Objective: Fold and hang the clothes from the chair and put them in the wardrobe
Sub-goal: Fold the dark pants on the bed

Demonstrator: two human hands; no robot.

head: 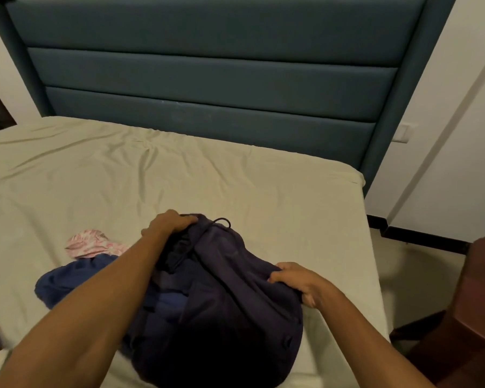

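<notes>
From the head camera, three garments lay on the bed's pale green sheet (179, 177): one bunched dark navy garment with a black drawstring (224, 289) near the right edge, one blue cloth (67, 278) to its left, and one pink-and-white patterned piece (93, 243) just beyond that. Two hands worked the navy garment: the left hand (168, 222) gripped its far end by the drawstring, fingers curled over the fabric, and the right hand (297, 281) clutched a fold at its right side. One padded teal headboard (207, 79) closed the far side. The sheet lay open from the garments to the headboard. One dark wooden chair (465, 317) stood right of the bed's edge, on a strip of floor.
</notes>
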